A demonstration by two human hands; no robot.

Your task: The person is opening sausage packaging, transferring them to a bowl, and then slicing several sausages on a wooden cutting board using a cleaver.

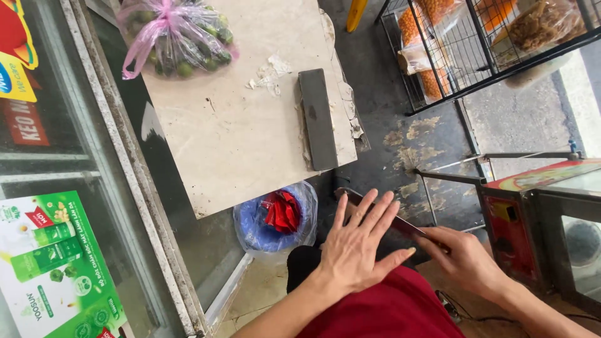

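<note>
Knife (400, 222): held low at the near right, beyond the table's near edge, blade pointing left. Right hand (466, 260) is closed around its handle; left hand (357, 244) lies open, fingers spread flat on the blade. Left of the hands, a blue bag-lined bin (263, 228) on the floor. Farther off, a dark whetstone (318, 119) on the pale table (238, 138), with a pink bag of limes (178, 37) at the far end.

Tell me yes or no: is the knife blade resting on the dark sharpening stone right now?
No. The knife is held by the right hand under the left hand, well apart from the sharpening stone on the table.
</note>
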